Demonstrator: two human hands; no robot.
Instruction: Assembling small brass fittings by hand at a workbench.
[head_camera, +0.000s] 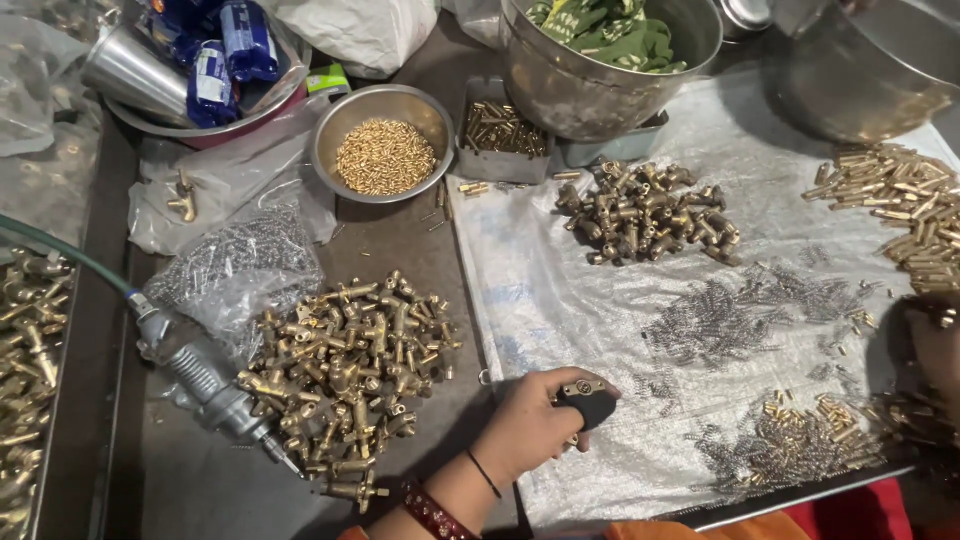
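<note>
Your left hand (530, 425) is bare, with a thin black thread (484, 473) around the wrist just behind it. Further back sits a red patterned bangle (432, 513), then an orange sleeve (640, 531).

Shiny brass fittings (350, 370); glossy steel bowl (385, 105); crinkled plastic sheet (560, 300).

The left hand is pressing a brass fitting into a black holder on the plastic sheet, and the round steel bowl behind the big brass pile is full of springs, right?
Not quite. In the head view the left hand does hold a brass fitting in a black holder on the plastic sheet, but the round steel bowl holds small brass pieces, not springs. The springs lie loose on the sheet.
</note>
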